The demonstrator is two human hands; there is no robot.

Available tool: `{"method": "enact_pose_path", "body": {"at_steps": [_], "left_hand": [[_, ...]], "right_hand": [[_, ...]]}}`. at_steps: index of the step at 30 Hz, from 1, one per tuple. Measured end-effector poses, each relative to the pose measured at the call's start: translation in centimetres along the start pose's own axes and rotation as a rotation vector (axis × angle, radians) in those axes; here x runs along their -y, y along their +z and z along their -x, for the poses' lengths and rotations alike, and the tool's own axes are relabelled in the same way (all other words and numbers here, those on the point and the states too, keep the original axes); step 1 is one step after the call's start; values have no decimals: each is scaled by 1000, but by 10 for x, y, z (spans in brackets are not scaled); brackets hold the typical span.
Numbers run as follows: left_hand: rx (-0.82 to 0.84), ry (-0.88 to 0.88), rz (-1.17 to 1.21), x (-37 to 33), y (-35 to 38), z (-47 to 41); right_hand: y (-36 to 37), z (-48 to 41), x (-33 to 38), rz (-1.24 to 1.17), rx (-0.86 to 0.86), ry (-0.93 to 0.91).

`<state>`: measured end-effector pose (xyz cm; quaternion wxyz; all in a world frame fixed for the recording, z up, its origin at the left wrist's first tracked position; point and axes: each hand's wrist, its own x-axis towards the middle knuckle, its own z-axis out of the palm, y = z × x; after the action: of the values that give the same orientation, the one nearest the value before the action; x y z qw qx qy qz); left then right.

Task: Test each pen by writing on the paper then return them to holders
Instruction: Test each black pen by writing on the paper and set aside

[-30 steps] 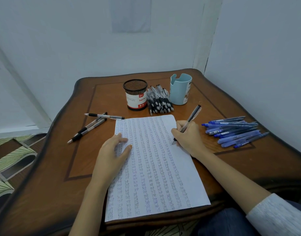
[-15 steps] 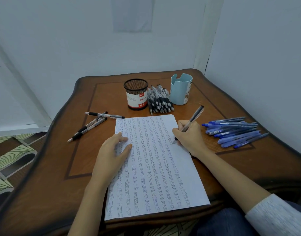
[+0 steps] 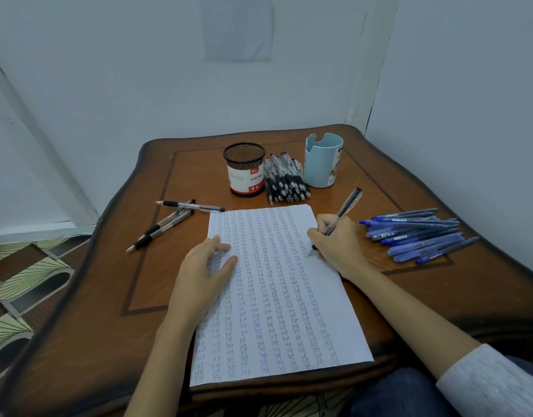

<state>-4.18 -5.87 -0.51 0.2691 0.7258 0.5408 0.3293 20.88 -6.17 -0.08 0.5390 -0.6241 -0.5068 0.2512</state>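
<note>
A white paper (image 3: 277,296) covered in columns of small writing lies in the middle of the wooden table (image 3: 114,296). My right hand (image 3: 339,246) grips a black pen (image 3: 342,213) with its tip on the paper's right edge. My left hand (image 3: 203,266) rests flat on the paper's left side. A black mesh holder (image 3: 245,170) and a light blue holder (image 3: 324,161) stand at the back. Between them lies a bundle of black pens (image 3: 286,182).
Three black pens (image 3: 168,221) lie loose to the left of the paper. A pile of blue pens (image 3: 415,234) lies to the right. Walls close in behind and to the right. Patterned floor (image 3: 24,284) shows on the left.
My right hand has slid a little down the paper's right edge with the pen, writing. My left hand has stayed where it was.
</note>
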Motion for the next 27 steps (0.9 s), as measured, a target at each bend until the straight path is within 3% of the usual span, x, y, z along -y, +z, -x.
{"method": "enact_pose_path", "body": {"at_steps": [6, 16, 27], "left_hand": [[-8, -3, 12, -2, 0, -1], [-19, -11, 25, -1, 1, 1], [-21, -8, 19, 2, 2, 1]], "right_hand": [[-5, 0, 7, -294, 40, 170], [-4, 6, 6, -174, 93, 2], [-5, 11, 14, -148, 64, -37]]}}
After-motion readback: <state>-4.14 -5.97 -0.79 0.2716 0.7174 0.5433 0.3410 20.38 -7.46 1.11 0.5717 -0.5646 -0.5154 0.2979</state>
